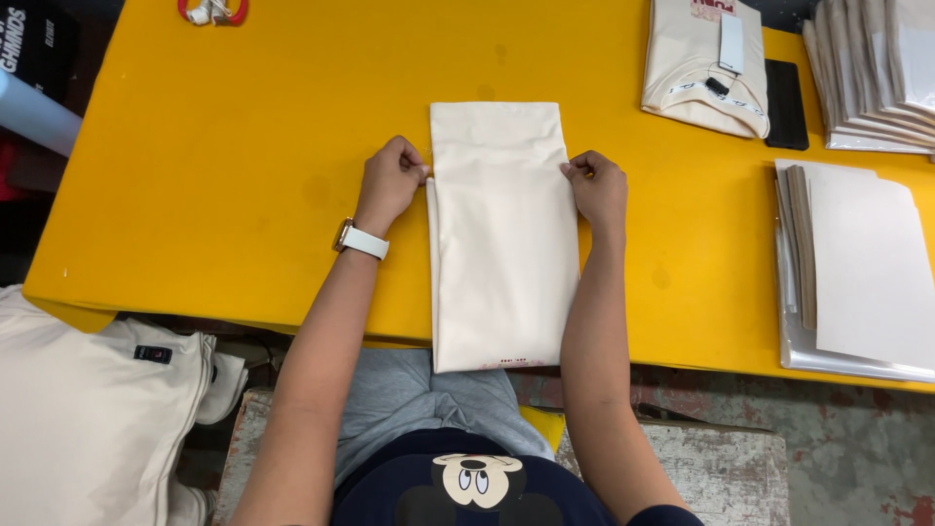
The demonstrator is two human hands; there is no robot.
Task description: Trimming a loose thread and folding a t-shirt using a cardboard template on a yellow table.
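Pinching the long edges of one cream folded garment [502, 234], the left hand [392, 181] and right hand [597, 187] are each closed on the cloth, which lies lengthwise on the yellow table [243, 146] with its near end hanging over the front edge. That overhang could drag the piece off or loosen the fold if either pinch slackens, I judge. Counted: one held garment, one finished folded shirt [703, 68] far right, one stack of card sheets [857, 263], one wristwatch [360, 240].

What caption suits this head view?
Both hands, left and right, pinch a folded cream garment on a yellow table.
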